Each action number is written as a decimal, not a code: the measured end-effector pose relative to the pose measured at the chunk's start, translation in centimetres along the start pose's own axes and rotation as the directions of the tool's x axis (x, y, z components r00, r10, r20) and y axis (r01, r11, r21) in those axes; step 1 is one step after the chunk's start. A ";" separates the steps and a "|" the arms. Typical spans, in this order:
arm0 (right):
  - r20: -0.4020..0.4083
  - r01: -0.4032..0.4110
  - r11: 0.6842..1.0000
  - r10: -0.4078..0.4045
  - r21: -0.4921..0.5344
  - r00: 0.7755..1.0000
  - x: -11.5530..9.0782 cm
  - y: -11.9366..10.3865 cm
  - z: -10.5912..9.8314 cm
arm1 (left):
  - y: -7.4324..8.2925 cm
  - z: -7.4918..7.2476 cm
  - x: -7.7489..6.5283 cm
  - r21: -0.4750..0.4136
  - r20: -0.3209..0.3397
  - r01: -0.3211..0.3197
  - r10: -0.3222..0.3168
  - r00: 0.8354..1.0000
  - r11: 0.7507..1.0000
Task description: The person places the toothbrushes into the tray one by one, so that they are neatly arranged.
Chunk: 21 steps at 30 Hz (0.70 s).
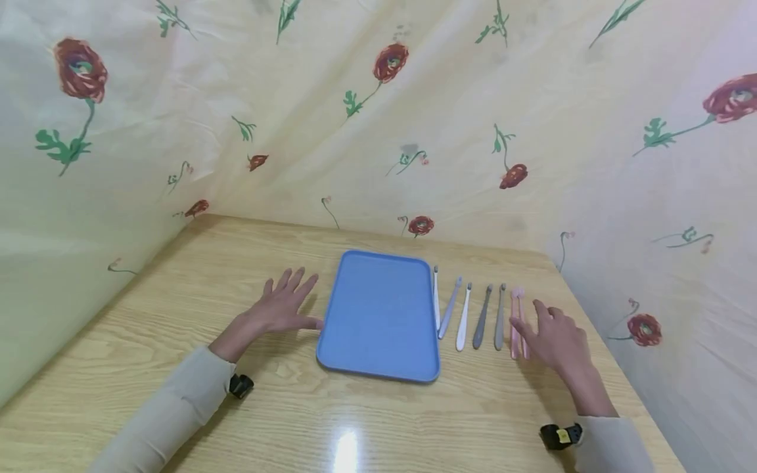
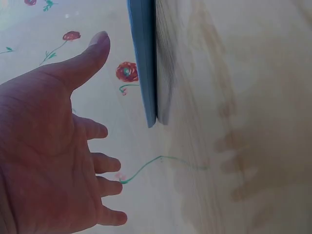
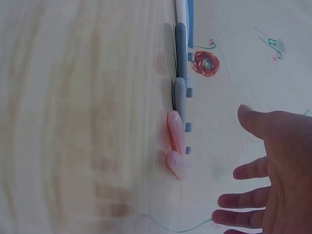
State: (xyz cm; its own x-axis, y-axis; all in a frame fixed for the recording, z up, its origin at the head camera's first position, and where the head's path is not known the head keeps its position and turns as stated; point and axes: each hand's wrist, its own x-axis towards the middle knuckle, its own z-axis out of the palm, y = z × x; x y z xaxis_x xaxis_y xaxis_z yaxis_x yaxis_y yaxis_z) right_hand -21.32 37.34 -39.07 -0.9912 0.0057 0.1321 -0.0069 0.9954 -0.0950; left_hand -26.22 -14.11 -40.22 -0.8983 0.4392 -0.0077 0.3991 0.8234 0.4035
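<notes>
In the head view, toothbrushes (image 1: 480, 332) lie right of the blue tray (image 1: 381, 315), the left hand (image 1: 282, 310) left of it, the right hand (image 1: 558, 338) farther right. Left wrist: released fingers (image 2: 107, 163) spread near the tray. Right wrist: fingers (image 3: 243, 200) released, loosely extended.

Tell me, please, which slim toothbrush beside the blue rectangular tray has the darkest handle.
The dark grey toothbrush, between a white toothbrush and a lighter grey toothbrush; all other handles are paler.
</notes>
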 end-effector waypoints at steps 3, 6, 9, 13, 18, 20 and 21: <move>0.039 -0.031 0.999 0.030 0.024 0.999 -0.2 0.3 -0.2 | 0.1 0.0 0.1 -0.006 0.030 0.006 -0.005 1.000 1.000; 0.088 -0.062 0.997 0.058 0.049 0.994 -0.4 0.5 -0.4 | 0.2 0.0 0.1 -0.015 0.066 0.012 -0.011 0.998 1.000; 0.139 -0.088 0.994 0.078 0.067 0.987 -0.4 0.7 -0.6 | 0.2 0.0 0.1 -0.030 0.094 0.017 -0.014 0.995 0.999; 0.196 -0.102 0.992 0.086 0.075 0.977 -0.6 1.0 -0.7 | 0.3 0.1 0.2 -0.065 0.138 0.029 -0.019 0.990 0.997; 0.253 -0.120 0.990 0.099 0.069 0.962 -0.5 1.3 -0.7 | 0.4 0.0 0.4 -0.090 0.211 0.054 -0.034 0.977 0.994; 0.269 -0.120 0.990 0.097 0.070 0.958 -0.4 1.4 -0.7 | 0.4 0.0 0.6 -0.093 0.230 0.062 -0.039 0.972 0.994; 0.278 -0.118 0.990 0.093 0.073 0.956 -0.4 1.4 -0.7 | 0.4 0.0 0.6 -0.095 0.237 0.062 -0.038 0.971 0.993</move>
State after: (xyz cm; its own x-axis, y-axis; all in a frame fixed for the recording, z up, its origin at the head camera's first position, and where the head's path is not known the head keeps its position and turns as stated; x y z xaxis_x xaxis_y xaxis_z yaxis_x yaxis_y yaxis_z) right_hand -20.89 38.83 -38.57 -0.9851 0.0717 -0.1564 0.1001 0.9782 -0.1822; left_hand -26.63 -13.49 -40.03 -0.8436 0.4804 -0.2400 0.3231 0.8110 0.4877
